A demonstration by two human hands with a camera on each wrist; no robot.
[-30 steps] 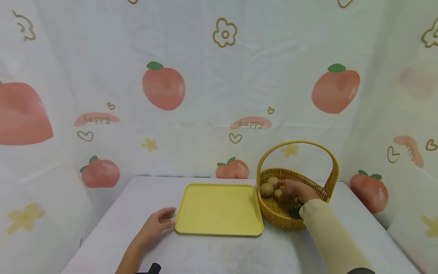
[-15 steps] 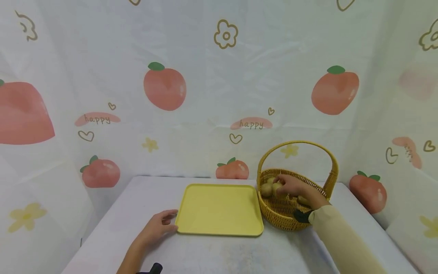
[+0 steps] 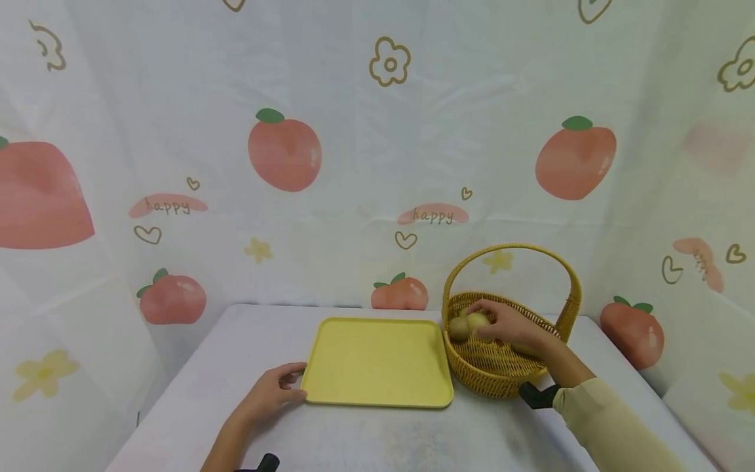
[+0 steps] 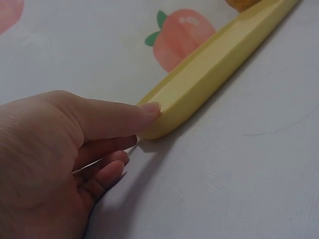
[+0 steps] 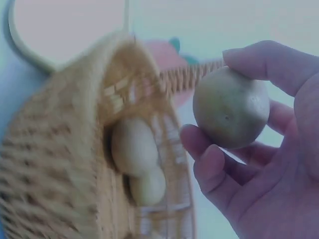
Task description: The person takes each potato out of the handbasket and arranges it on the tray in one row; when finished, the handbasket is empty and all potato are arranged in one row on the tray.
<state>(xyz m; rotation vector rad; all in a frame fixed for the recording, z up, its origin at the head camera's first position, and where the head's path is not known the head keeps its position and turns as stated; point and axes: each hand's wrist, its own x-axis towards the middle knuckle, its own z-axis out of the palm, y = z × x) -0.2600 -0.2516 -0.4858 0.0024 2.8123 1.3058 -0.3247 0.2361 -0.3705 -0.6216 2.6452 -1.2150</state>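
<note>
My right hand grips a round potato between thumb and fingers, just above the inside of a wicker basket. More potatoes lie in the basket; the right wrist view shows two at its far end, and the hand partly hides others in the head view. To the basket's left lies a shallow yellow tray with nothing on it. My left hand touches the tray's left edge near the front corner. Its thumb rests on the rim and the other fingers are loosely bent below.
The basket's tall arched handle rises over the right hand's work area. White table surface lies in front of the tray. Behind the table hangs a white curtain printed with peaches.
My right hand has lifted a potato slightly from the others and its forearm has shifted to the right. The left hand has moved slightly to the tray's edge.
</note>
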